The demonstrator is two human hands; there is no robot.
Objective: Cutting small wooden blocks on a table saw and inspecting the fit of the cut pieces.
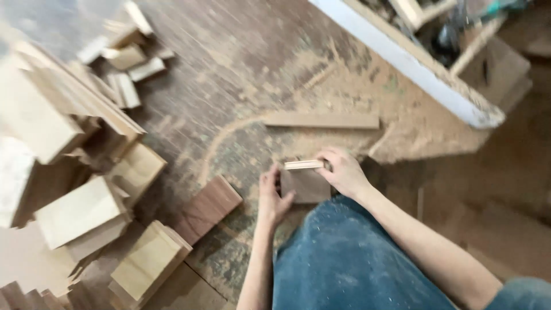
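Left hand (273,195) and right hand (343,170) both grip small dark rectangular wooden board (306,185), fingers clasping its edges; pale wooden strip (321,120) lies near on sawdust-covered floor (241,69).

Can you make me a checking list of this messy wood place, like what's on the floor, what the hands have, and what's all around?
Surface: dark wooden floor, thick with sawdust.
Job's things: a small dark wood piece held upright on the floor between both hands, a thin pale strip along its top.
Clutter: a dark board and a long pale strip lying loose; a heap of pale wood blocks at the picture's left.
Hands: left hand on the piece's side; right hand over its top.
Cables: nothing seen.
Surroundings: a white-edged frame with blurred tools behind; a knee in dusty blue jeans.
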